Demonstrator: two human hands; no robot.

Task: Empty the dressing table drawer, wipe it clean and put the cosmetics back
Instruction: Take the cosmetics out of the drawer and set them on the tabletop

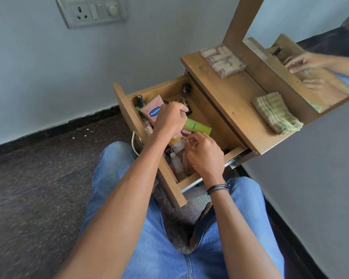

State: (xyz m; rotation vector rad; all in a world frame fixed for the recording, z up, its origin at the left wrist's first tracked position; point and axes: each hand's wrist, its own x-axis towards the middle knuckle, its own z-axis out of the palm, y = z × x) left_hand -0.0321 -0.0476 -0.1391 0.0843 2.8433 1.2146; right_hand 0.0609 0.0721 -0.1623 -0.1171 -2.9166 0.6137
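Drawer (209, 171), pulled out left of surface (230, 101): cosmetics (152, 110) inside, emptying barely begun.
Left hand (170, 117): fingers curled among tubes, grasp hidden, cannot tell.
Right hand (205, 156): fingers pinching small pink tube (186, 140), likely for lifting out.
Cloth (276, 113): folded on surface, ready for wiping.

Both bare forearms reach forward side by side; the left hand (170, 117) lies farther ahead, back upward, fingers curled under; the right hand (205, 156) sits just behind it, knuckles up, thumb and fingertips bent together; dark cord bands (218, 188) circle the right wrist; whether either hand holds anything cannot be told.
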